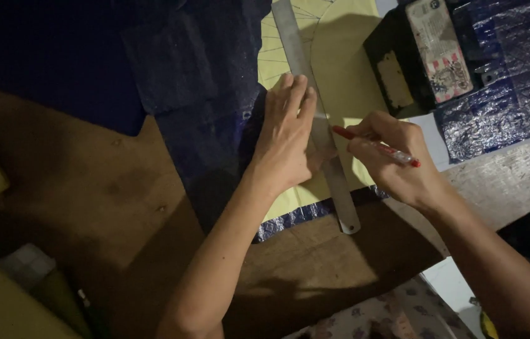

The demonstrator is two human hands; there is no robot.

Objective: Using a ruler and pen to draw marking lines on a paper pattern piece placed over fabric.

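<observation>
On the yellow sheet [346, 75], a steel ruler [315, 113] lies slanted, its lower end past the sheet's edge over blue tarp [215, 125]. Left hand [284, 141] lies flat, fingers spread, pressing the ruler down. Right hand [390, 160] pinches a red pen [375, 145], its tip at the ruler's right edge. Near the sheet's upper right sits a black box [403, 63].

The ruler [315, 119] is silver-grey. The pen [375, 145] is red with a clear barrel. The paper [340, 81] is pale yellow with thin dark lines. The tarp [215, 94] is dark blue, the desk [121, 194] brown, the box [403, 69] black.
</observation>
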